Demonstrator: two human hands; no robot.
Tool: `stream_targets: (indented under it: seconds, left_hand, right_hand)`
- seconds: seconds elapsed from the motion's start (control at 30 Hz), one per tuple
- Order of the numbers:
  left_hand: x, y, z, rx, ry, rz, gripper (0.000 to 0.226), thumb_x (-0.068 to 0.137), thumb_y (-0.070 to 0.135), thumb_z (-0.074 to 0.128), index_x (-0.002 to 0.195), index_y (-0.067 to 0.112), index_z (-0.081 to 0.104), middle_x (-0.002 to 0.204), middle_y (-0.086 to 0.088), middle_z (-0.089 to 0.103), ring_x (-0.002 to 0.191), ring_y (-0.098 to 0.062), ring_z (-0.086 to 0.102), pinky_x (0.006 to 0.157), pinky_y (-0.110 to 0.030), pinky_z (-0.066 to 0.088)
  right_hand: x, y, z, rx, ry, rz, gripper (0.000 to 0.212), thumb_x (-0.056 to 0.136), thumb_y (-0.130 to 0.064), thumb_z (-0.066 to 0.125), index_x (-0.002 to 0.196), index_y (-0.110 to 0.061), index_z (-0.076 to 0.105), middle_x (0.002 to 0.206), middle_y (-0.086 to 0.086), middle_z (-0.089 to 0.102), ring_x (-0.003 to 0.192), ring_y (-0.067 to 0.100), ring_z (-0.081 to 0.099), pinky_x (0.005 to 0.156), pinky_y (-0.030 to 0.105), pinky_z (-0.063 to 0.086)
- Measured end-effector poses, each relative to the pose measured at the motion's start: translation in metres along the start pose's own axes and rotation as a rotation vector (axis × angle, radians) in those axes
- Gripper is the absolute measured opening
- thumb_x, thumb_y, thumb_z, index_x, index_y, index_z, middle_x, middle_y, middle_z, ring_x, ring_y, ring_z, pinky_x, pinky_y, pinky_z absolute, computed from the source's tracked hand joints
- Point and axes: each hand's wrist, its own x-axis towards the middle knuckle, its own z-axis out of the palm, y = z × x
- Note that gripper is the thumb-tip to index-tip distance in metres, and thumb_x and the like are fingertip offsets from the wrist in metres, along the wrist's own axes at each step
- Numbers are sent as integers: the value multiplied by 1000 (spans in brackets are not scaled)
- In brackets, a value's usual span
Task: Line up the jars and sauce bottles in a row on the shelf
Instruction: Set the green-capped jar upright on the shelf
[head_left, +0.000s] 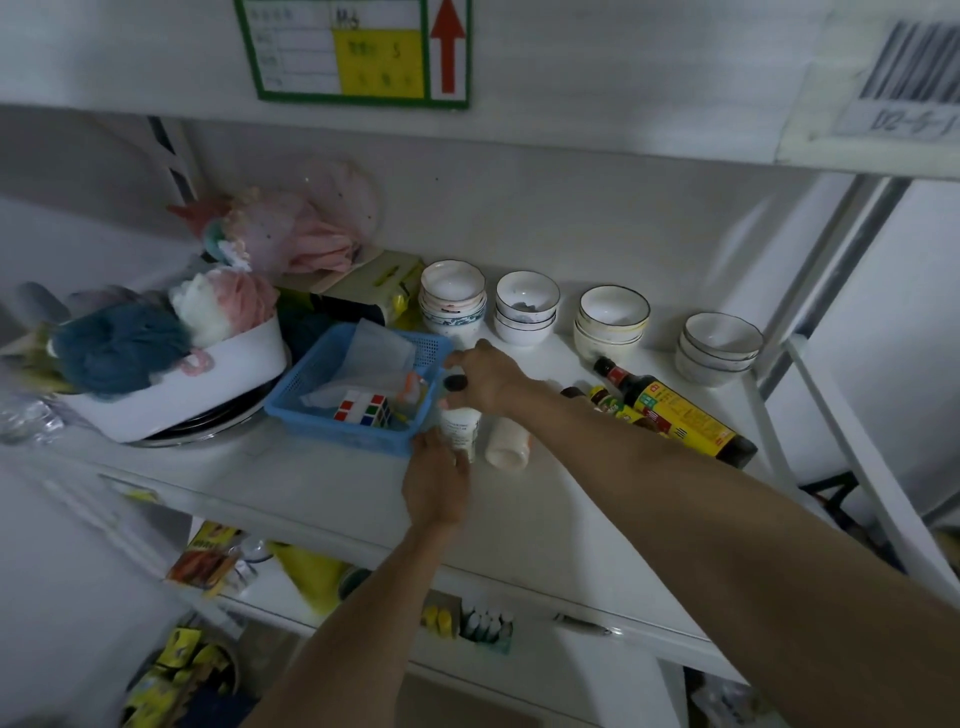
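White jar (460, 427) is stood upright on the shelf (545, 499), just beside the blue basket (332, 415). Left hand (436, 486) is wrapped round its body for steadiness; right hand (485, 376) is pinched on its dark cap (455, 383). Sauce bottles (675, 413) lie toppled nearby, not yet lined up.

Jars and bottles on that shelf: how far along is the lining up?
Barely begun; no row yet. In hand: both hands, left and right, are on a white jar beside the blue basket. Left: another white jar lies on its side, and the dark sauce bottle and a smaller bottle lie flat.
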Motion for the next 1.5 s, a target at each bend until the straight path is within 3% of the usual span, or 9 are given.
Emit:
stream_targets:
  seconds: [0.2,0.4,0.6,0.9,1.1,1.17,1.27,1.4,1.5]
  left_hand:
    - [-2,4,-3,-178,30,-18,40,92,17,56,128,-1,49,129,-21,54,114,-31,59,92,-35,49]
    - [1,-2,-3,-271,29,-66,36,94,16,53,127,2,50,124,-19,63,110,-31,64,88,-39,52]
    - [-2,-1,-1,-359,44,-174,25,91,16,58,112,1,53,116,-17,67,104,-30,66,77,-28,47]
    - [2,4,8,-306,21,-125,24,86,17,61,104,2,60,105,-13,67,96,-27,65,78,-33,50]
    - [0,0,8,-314,12,-107,33,85,18,62,114,4,57,111,-13,66,101,-28,64,85,-38,52]
    - [-4,-2,6,-269,38,-94,36,86,19,62,116,-1,55,114,-18,63,101,-30,63,81,-34,51]
    - [-15,-3,-2,-231,81,-87,29,86,23,64,103,1,55,105,-18,61,83,-21,58,65,-23,47]
    - [-27,5,-3,-116,38,214,16,85,23,64,90,10,55,94,-5,58,75,-16,58,62,-18,41]
    - [-26,20,5,-6,-42,422,26,88,21,60,112,12,55,118,-6,55,88,-19,65,71,-24,54]
  right_hand:
    - [-9,-12,7,-98,3,41,71,76,-49,74,131,-11,49,124,15,45,113,30,52,88,36,46]
    - [-8,-10,-1,-113,-124,34,71,81,-57,66,133,-11,48,130,11,56,116,27,55,85,33,45]
    - [-14,-11,-19,-104,-211,-64,66,85,-26,72,144,-17,43,143,10,49,128,28,50,101,31,42]
    - [-10,-4,-7,-114,-97,29,56,82,-46,70,120,-7,56,120,12,62,88,19,49,72,29,37]
    - [-16,-1,-11,-63,-127,37,65,84,-58,62,126,-7,54,121,11,60,89,20,52,73,29,40]
    - [-16,3,-17,-9,-78,72,70,86,-62,56,130,-8,52,122,12,60,86,22,55,76,31,43]
    - [-8,22,-24,-31,33,177,60,94,-53,49,128,-4,53,125,17,62,110,33,60,85,34,45]
    - [-5,55,-25,-132,23,291,41,95,-31,49,119,1,56,126,21,60,115,35,59,80,31,44]
    - [-5,68,-19,-168,-56,298,45,95,-25,50,136,-5,48,140,15,51,127,33,51,96,35,45]
